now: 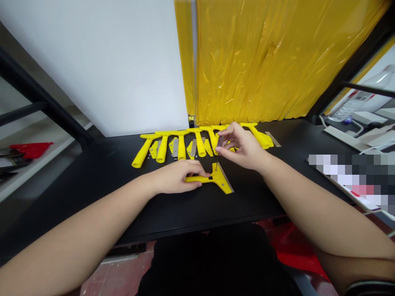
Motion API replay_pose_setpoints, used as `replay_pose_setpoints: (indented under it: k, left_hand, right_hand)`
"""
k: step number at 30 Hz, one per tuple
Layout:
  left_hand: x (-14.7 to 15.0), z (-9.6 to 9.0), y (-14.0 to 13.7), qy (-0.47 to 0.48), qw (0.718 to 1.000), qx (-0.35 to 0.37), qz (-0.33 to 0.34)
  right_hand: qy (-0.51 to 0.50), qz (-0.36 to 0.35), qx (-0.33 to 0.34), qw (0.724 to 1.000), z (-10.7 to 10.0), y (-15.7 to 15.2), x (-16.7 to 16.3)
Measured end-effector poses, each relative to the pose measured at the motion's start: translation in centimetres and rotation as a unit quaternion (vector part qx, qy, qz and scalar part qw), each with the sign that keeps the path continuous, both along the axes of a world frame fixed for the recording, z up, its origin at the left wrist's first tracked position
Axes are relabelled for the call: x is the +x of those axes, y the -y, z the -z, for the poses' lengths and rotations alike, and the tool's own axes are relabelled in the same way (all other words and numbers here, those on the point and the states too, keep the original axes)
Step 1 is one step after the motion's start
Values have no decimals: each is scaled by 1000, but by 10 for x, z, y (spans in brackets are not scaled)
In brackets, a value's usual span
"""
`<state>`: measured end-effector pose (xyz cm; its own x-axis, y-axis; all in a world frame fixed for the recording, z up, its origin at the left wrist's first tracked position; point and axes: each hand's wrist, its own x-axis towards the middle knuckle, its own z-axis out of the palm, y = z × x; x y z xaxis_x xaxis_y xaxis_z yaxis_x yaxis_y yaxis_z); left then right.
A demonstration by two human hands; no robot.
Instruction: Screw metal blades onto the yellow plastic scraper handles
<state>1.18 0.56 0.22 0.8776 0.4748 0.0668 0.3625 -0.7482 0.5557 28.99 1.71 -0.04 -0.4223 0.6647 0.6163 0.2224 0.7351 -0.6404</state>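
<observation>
My left hand [182,176] is closed around the handle of a yellow scraper [221,181], which lies on the black table with its metal blade edge toward the right. Two screws show on the scraper's head. In my right hand [242,147] is a small screwdriver [219,144] with a dark handle, held upright between the fingers. Its thin shaft points down, and the tip meets the upper screw [216,169] on the scraper. Behind my hands a row of yellow scraper handles [162,148] lies along the table, with yellow plates and metal blades [175,147] between them.
The black table [173,209] ends at a white panel [129,65] and yellow plastic sheeting [247,61]. One loose blade [273,139] lies at the row's right end. A clear bottle [361,96] and white items stand at right. A shelf with a red packet [31,150] is at left.
</observation>
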Motion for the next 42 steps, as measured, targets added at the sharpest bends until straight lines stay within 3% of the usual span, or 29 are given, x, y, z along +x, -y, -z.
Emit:
replay_pose_setpoints:
  k: [4,7,11,20,22,26,29,35,42]
  left_hand:
    - [0,1,0,-1,1000,0,-3]
    - [0,2,-1,2,1000,-1,-5]
    - [0,2,-2,1,1000,2,-5]
    - [0,-2,0,-18,1000,-3,-9]
    - [-1,-2,0,-19,1000,-6,-13]
    - [-2,0,0,-11,1000,-9,-18]
    - [-1,1,-1,1,1000,-2,-14]
    - [-1,1,0,-12,1000,17,-12]
    - [-2,1,1,-4,999,30,-15]
  right_hand:
    - [-4,-14,0,1000,-1,0,-2]
    - [-59,-23,-15,998,-3,1,-8]
    - [-162,-54,-102,980,-5,2,-17]
    - [-189,-119,-210,952,-4,-6,-13]
    - [-189,-162,-251,936,-4,-4,-14]
    - [-242,-232,-349,875,-6,5,-24]
    - [-296,-224,-358,857,-5,9,-32]
    - [-297,-182,-362,865,-1,2,-31]
    - [-277,-220,-386,852,-2,6,-33]
